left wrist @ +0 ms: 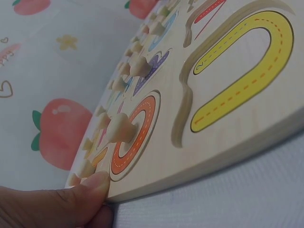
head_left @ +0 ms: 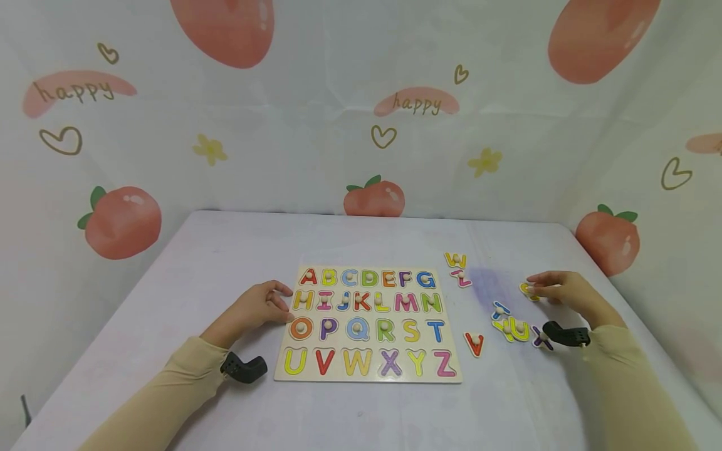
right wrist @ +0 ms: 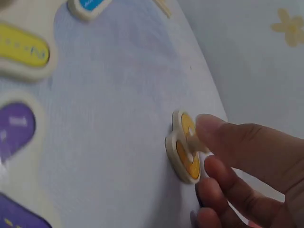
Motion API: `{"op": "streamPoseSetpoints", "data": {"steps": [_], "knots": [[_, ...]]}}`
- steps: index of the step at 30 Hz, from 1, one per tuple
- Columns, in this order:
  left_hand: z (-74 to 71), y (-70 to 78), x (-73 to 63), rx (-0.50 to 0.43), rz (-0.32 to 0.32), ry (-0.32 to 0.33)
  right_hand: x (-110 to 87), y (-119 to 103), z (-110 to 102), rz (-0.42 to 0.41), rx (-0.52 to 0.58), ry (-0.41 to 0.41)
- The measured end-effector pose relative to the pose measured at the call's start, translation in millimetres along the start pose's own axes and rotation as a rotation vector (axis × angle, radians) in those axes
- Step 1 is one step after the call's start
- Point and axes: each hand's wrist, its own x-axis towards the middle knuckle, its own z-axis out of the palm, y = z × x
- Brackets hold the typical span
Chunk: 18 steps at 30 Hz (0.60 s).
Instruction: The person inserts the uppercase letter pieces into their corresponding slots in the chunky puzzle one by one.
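On the table lies a wooden alphabet puzzle board (head_left: 369, 374) with knobbed letters in its upper rows. My left hand (head_left: 262, 305) is at its left edge; in the left wrist view the thumb (left wrist: 88, 187) presses the rim near the orange O (left wrist: 147, 118), a fingertip below it. My right hand (head_left: 564, 292) is right of the board. Its thumb and a finger pinch the knob of a yellow letter S piece (right wrist: 188, 164), the other fingers curled beneath. Whether that piece touches the table I cannot tell. Bare printed slots, such as U (left wrist: 280, 47), show in the board's lower part.
Loose letters lie right of the board: W (head_left: 451, 258), Z (head_left: 464, 282), V (head_left: 476, 346), T (head_left: 499, 307), Y (head_left: 504, 331), U (head_left: 521, 334) and X (head_left: 540, 342). Y and U touch or overlap. A patterned cloth (head_left: 316, 156) hangs behind the table.
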Motion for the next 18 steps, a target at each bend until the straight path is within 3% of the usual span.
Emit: {"op": "streamPoseSetpoints", "data": {"steps": [10,18], "knots": [[0.4,-2.0,1.6,-0.002,-0.002,0.006,3.0,4.2,-3.3,0.031,-0.021,-0.053],[0.2,-0.1,0.5,-0.004,-0.015,0.007,6.7,1.5,-5.6,0.015,-0.067,-0.041]]}}
